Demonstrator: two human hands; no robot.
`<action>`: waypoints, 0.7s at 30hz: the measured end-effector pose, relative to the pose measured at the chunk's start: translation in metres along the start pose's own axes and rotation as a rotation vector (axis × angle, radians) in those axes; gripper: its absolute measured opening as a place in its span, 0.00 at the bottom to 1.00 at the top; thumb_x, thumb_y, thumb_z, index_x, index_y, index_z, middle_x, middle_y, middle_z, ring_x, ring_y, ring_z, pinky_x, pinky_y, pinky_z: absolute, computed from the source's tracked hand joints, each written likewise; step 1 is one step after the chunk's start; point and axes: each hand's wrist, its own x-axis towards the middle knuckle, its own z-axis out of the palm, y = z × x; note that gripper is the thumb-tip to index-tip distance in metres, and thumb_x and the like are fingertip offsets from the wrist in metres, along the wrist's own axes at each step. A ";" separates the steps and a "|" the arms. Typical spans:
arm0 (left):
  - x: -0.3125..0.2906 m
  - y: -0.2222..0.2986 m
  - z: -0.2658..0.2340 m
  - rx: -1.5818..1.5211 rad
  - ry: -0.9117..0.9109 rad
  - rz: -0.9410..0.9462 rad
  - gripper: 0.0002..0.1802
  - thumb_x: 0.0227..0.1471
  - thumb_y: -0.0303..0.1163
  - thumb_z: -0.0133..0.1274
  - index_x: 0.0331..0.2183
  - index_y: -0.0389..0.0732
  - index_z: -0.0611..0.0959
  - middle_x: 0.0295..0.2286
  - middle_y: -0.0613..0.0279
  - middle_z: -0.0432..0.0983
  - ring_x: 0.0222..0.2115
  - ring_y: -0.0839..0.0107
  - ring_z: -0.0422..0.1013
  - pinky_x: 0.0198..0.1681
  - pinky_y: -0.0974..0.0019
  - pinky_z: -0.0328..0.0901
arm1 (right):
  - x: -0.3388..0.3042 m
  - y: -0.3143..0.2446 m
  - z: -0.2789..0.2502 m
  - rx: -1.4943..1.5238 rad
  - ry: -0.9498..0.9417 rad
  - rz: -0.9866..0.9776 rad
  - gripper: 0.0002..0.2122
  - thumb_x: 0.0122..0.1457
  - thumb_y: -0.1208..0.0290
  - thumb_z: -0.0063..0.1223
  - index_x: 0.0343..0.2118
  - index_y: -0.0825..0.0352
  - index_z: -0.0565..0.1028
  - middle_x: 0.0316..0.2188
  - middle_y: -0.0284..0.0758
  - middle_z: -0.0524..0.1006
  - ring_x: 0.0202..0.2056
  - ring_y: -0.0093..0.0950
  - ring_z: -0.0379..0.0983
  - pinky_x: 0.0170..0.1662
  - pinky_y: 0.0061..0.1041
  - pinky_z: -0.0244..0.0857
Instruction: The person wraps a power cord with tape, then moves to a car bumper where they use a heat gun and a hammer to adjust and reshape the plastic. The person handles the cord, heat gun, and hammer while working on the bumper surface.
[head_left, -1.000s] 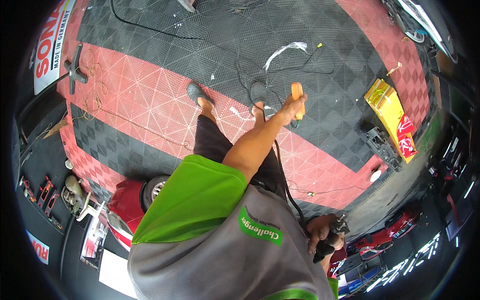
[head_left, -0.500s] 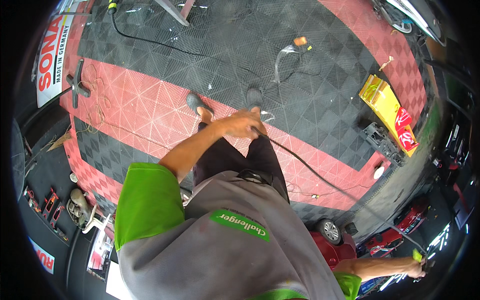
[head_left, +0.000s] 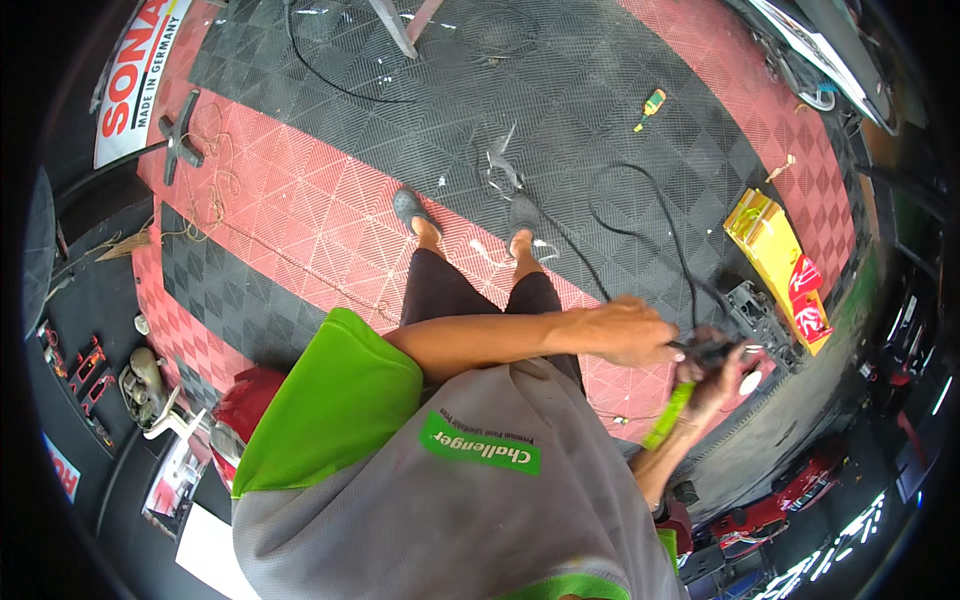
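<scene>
A black cord [head_left: 665,190] curves over the dark floor tiles and rises to my hands. My right hand [head_left: 712,388], at the right and partly blurred, is closed around a dark bunch of this cord. A bright yellow-green piece [head_left: 668,418] hangs down along my right wrist; I cannot make out its kind. My left hand [head_left: 625,332] reaches across my body, closed on the cord, its fingertips close to the right hand. Another length of cord runs up from below it past my foot. A yellow-green and black plug-like end [head_left: 652,105] lies on the floor farther off.
A yellow and red folded package [head_left: 775,255] lies at the right beside a grey mechanical part [head_left: 765,315]. Clear plastic scrap [head_left: 503,160] lies near my shoes [head_left: 412,208]. At the far left are a black stand foot [head_left: 180,140] and tangled string [head_left: 215,195]; metal legs [head_left: 395,25] stand ahead.
My right hand has come in from the far lower right to meet the left, which has moved right. The cord, stretched taut before, now hangs in loops. The plug-like end has slid across the floor.
</scene>
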 end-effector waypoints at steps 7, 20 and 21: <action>-0.111 -0.167 -0.064 0.308 0.168 -0.206 0.12 0.55 0.40 0.55 0.36 0.43 0.81 0.37 0.56 0.78 0.45 0.54 0.72 0.56 0.40 0.58 | -0.042 -0.189 -0.045 -0.623 0.732 -1.015 0.25 0.70 0.53 0.34 0.41 0.74 0.74 0.25 0.39 0.71 0.27 0.28 0.67 0.35 0.29 0.64; -0.034 -0.048 -0.033 0.137 0.359 -0.142 0.14 0.62 0.41 0.48 0.39 0.40 0.71 0.18 0.52 0.74 0.17 0.54 0.73 0.20 0.48 0.63 | 0.027 0.023 0.022 -0.395 0.483 -0.233 0.23 0.61 0.41 0.51 0.28 0.61 0.72 0.22 0.26 0.69 0.20 0.17 0.60 0.22 0.19 0.53; -0.027 -0.035 -0.022 0.139 0.339 -0.078 0.14 0.61 0.41 0.49 0.38 0.39 0.72 0.17 0.52 0.74 0.17 0.53 0.73 0.19 0.47 0.63 | 0.024 0.037 0.032 -0.321 0.284 -0.119 0.26 0.62 0.39 0.49 0.32 0.63 0.74 0.21 0.26 0.69 0.19 0.16 0.59 0.22 0.19 0.54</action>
